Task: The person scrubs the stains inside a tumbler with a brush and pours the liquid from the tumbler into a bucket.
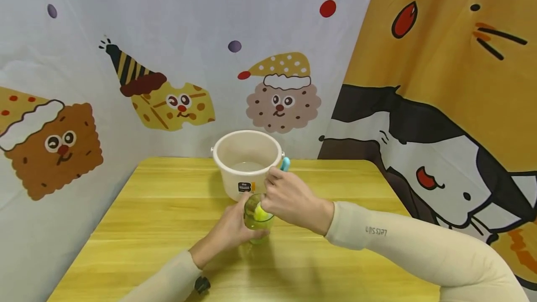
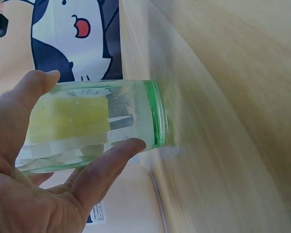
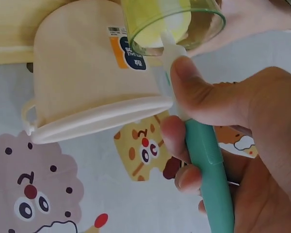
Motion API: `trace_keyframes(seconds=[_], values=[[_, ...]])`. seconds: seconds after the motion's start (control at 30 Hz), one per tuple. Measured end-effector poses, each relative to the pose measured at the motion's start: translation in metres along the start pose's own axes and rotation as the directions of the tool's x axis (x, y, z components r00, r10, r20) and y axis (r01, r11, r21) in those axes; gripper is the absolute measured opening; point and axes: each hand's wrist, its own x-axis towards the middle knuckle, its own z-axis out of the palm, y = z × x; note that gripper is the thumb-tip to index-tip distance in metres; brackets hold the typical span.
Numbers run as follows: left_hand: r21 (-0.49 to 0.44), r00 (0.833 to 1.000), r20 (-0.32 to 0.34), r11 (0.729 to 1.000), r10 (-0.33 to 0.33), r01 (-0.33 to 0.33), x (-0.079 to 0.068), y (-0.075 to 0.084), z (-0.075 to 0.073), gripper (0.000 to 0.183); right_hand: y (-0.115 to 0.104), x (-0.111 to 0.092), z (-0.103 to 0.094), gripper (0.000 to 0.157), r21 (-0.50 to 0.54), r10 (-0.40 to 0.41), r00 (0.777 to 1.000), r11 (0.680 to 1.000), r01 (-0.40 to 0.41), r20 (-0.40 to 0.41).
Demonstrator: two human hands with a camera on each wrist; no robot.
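Note:
My left hand [image 1: 230, 228] holds a clear green-tinted drinking glass [image 2: 131, 99], thumb on one side and fingers round the other. Its base is close to the tabletop in the left wrist view; contact is unclear. Inside the glass sits the yellow-and-white sponge head [image 3: 157, 26] of a cup brush. With curled fingers and thumb, my right hand [image 1: 293, 198] grips that brush by its white neck and teal handle [image 3: 208, 160]. The handle's blue end [image 1: 285, 164] sticks out above the right hand in the head view. Part of the sponge is hidden behind my right hand there.
A cream bucket [image 1: 230, 181] with a label stands just beyond the glass, near the back of the wooden table [image 1: 159, 218]. A cartoon-printed curtain [image 1: 189, 27] hangs behind and to the right. Something small and dark [image 1: 202, 284] is at the left wrist.

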Motion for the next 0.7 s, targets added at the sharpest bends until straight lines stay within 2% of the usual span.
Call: trace_keyframes(seconds=[0.2, 0.43, 0.7], values=[[0.005, 1.000, -0.002, 1.000, 0.030, -0.030, 0.000, -0.002, 0.000, 0.091, 0.005, 0.002, 0.001, 0.023, 0.012, -0.009, 1.000, 1.000, 0.009, -0.003], [-0.003, 1.000, 0.003, 1.000, 0.012, -0.012, -0.001, -0.002, 0.000, 0.093, 0.014, 0.001, 0.005, 0.023, 0.125, -0.030, 0.994, 0.992, 0.017, 0.102], [0.010, 1.000, -0.008, 1.000, -0.006, 0.006, 0.000, -0.001, 0.000, 0.094, 0.016, 0.000, 0.010, 0.022, 0.195, -0.029, 0.996, 0.981, 0.011, 0.086]])
